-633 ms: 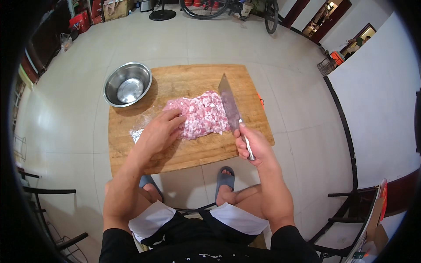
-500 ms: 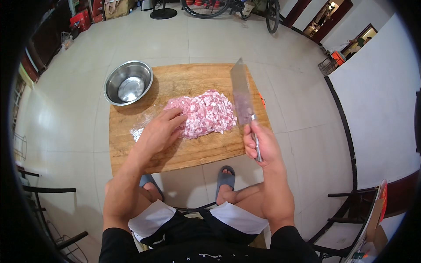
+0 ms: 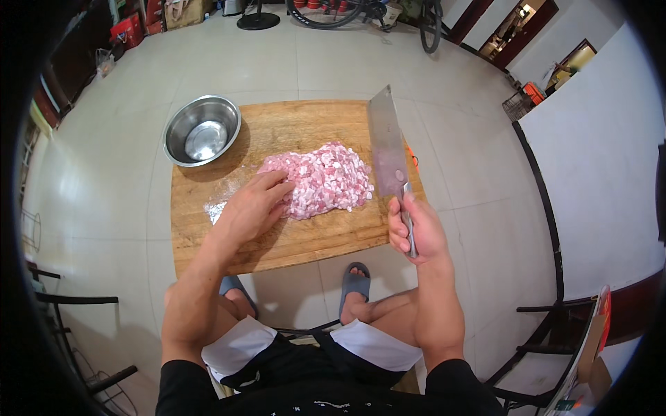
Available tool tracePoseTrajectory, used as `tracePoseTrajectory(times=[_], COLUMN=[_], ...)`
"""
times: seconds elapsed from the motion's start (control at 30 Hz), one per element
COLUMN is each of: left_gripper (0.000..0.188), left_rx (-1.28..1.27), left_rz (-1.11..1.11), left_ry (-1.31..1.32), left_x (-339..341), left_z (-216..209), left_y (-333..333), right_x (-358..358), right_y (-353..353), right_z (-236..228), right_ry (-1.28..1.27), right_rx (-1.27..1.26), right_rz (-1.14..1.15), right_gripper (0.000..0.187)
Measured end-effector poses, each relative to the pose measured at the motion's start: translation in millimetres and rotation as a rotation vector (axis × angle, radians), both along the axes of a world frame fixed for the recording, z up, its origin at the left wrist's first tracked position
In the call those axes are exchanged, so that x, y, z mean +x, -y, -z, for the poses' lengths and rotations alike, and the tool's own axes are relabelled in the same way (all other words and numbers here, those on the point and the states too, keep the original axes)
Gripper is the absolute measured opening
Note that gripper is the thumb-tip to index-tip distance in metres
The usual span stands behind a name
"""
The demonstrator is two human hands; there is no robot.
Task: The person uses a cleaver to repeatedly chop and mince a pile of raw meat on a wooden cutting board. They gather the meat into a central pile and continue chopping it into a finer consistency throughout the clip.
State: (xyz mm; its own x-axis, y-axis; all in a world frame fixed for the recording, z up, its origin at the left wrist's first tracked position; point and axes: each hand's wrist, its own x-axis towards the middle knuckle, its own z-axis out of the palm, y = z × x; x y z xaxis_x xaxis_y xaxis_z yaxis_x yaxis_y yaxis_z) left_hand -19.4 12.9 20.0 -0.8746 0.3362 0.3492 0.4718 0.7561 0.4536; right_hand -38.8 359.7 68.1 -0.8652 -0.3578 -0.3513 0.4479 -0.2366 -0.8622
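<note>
A mound of chopped pink and white meat (image 3: 326,180) lies on a wooden cutting board (image 3: 312,246). My left hand (image 3: 257,204) rests at the mound's left edge with fingers spread and the tips touching the meat; it grips nothing. A shiny, crumpled patch that looks like clear plastic film (image 3: 216,208) lies beside that hand. My right hand (image 3: 418,229) is closed round the metal handle of a cleaver (image 3: 388,142). The broad blade points away from me over the board's right side, apart from the meat, with meat residue near the handle.
A steel bowl (image 3: 202,132) stands on the board's far left corner. Beneath the near edge are my feet in grey slippers (image 3: 355,284). Dark-framed chairs flank me on both sides. A white wall (image 3: 596,166) rises at right, and a bicycle (image 3: 329,10) stands far ahead.
The cleaver has turned slightly in my right hand, showing more of its blade face, and its tip has moved a little farther away and right. My left hand stays on the meat.
</note>
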Motion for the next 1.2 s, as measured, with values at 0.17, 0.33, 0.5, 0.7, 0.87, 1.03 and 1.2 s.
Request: tracePoseTrajectory(times=[0.17, 0.33, 0.5, 0.7, 0.87, 1.03, 1.2], left_gripper=[0.043, 0.044, 0.046, 0.042, 0.042, 0.043, 0.042], left_rx=[-0.011, -0.013, -0.019, -0.021, -0.018, -0.015, -0.028], left_rz=[-0.003, 0.006, -0.001, 0.005, -0.008, -0.002, -0.004], left_ry=[0.007, 0.008, 0.046, -0.004, 0.014, 0.008, -0.001], left_x=[-3, 0, -4, -1, -1, -6, -2], left_z=[5, 4, 4, 2, 3, 7, 4], left_y=[-1, 2, 0, 1, -1, -5, 0], right_x=[-8, -6, 4, -3, 7, -5, -9], right_y=[20, 26, 24, 38, 27, 36, 41], right_z=[27, 4, 9, 5, -10, 23, -4], right_ry=[0.171, 0.082, 0.010, 0.129, -0.150, 0.100, 0.121], right_rx=[0.113, 0.086, -0.055, 0.124, -0.049, 0.035, 0.110], right_rz=[-0.050, -0.021, -0.067, -0.093, -0.030, -0.062, -0.061], right_gripper=[0.038, 0.037, 0.036, 0.038, 0.040, 0.039, 0.037])
